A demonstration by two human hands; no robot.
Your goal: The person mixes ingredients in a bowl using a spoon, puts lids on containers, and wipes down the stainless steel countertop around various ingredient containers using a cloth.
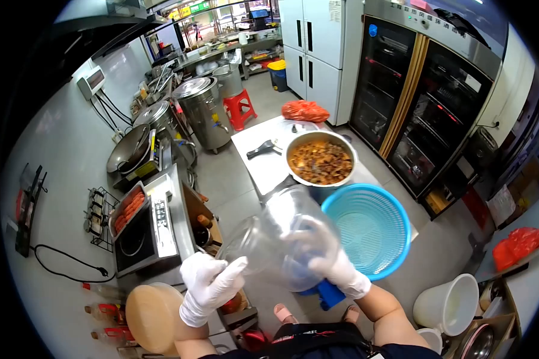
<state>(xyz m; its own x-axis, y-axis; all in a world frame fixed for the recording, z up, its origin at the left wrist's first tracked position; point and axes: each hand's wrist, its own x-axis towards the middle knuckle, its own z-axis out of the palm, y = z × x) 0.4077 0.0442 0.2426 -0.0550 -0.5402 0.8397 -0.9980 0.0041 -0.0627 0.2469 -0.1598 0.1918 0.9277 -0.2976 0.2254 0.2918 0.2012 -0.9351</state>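
Two clear, see-through plastic containers are in front of me, blurred by motion and partly overlapping. My right hand, in a white glove, grips the larger clear plastic container, its fingers showing through the wall. The smaller clear plastic container is at the fingertips of my left hand, also gloved in white, with thumb and fingers curled at its edge. Just beyond the right hand stands a blue plastic basket. Behind it, a metal pot holds brown chunks of cooked food.
A white table bears the pot, a black-handled lid and a red plastic bag. To the left are an induction cooker and a tray of reddish food. A white bucket stands at lower right.
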